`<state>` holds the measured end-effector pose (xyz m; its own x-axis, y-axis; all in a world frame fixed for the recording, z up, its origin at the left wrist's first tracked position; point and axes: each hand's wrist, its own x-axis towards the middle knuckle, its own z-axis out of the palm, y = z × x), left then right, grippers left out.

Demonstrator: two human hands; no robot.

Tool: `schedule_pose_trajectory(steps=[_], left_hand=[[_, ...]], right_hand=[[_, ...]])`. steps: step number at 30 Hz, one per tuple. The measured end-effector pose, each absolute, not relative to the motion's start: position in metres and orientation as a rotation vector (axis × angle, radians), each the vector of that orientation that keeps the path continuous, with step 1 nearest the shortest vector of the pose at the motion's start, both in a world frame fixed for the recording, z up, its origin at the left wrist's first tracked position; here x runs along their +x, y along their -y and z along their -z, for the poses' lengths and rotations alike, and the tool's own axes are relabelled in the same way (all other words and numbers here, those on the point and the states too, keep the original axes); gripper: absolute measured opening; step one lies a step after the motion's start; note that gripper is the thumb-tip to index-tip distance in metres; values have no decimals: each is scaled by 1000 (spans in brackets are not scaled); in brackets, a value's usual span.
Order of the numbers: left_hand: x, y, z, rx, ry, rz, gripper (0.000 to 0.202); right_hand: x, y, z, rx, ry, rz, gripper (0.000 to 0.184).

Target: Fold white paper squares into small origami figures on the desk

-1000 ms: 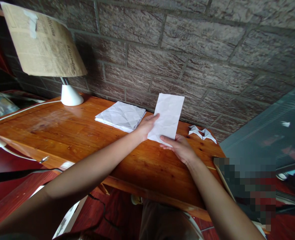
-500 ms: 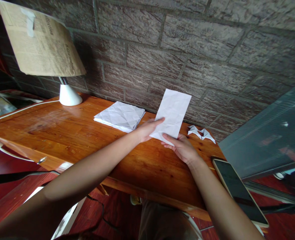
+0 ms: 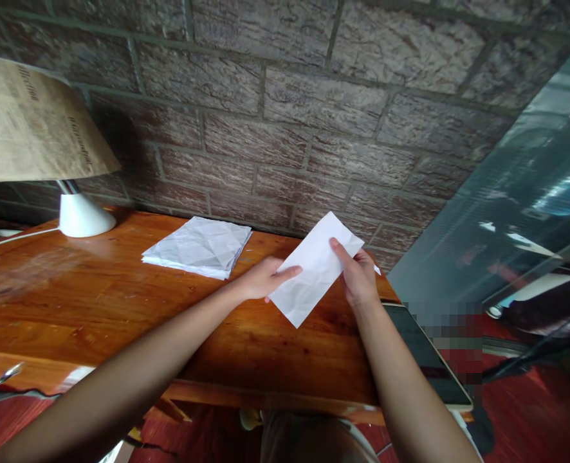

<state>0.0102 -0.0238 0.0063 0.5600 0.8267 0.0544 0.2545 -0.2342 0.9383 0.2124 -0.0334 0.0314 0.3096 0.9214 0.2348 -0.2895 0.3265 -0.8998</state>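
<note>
Between my two hands is a white sheet of paper (image 3: 314, 273), creased and apparently folded into a rectangle, held tilted above the wooden desk. My left hand (image 3: 268, 280) grips its left edge, thumb on top and fingers underneath. On the right edge, nearer the upper corner, my right hand (image 3: 355, 270) pinches it with the thumb on the face and the fingers behind. A stack of creased white paper (image 3: 198, 247) lies on the desk to the left of my hands. Behind my right hand only a small white tip of folded paper (image 3: 377, 270) shows.
The wooden desk (image 3: 121, 289) stands against a brick wall (image 3: 246, 90). At its left is a lamp (image 3: 85, 215) with a newsprint shade. A tablet (image 3: 424, 354) lies at the right edge, partly behind my right forearm. Beyond is a translucent panel (image 3: 459, 225).
The paper has turned clockwise and come lower. My right hand has shifted from its bottom edge up to the right edge. The view has swung right, and my arm now hides most of the folded pieces.
</note>
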Motion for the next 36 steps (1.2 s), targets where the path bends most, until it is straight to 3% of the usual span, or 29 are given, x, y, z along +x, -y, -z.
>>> schedule_pose_trajectory(steps=[7, 14, 19, 24, 36], left_hand=[[8, 20, -7, 1710, -914, -777, 46], [11, 10, -6, 1282, -692, -1064, 47], [9, 2, -4, 1061, -659, -1072, 42], [11, 3, -6, 933, -643, -1079, 37], [10, 7, -6, 1194, -702, -1121, 42]], right_hand=[[226, 32, -34, -906, 905, -962, 33], [217, 37, -26, -981, 1216, -1255, 39], [209, 40, -23, -1005, 1345, -1197, 48], [208, 40, -23, -1010, 1356, -1147, 40], [206, 39, -21, -1057, 1360, -1069, 43]])
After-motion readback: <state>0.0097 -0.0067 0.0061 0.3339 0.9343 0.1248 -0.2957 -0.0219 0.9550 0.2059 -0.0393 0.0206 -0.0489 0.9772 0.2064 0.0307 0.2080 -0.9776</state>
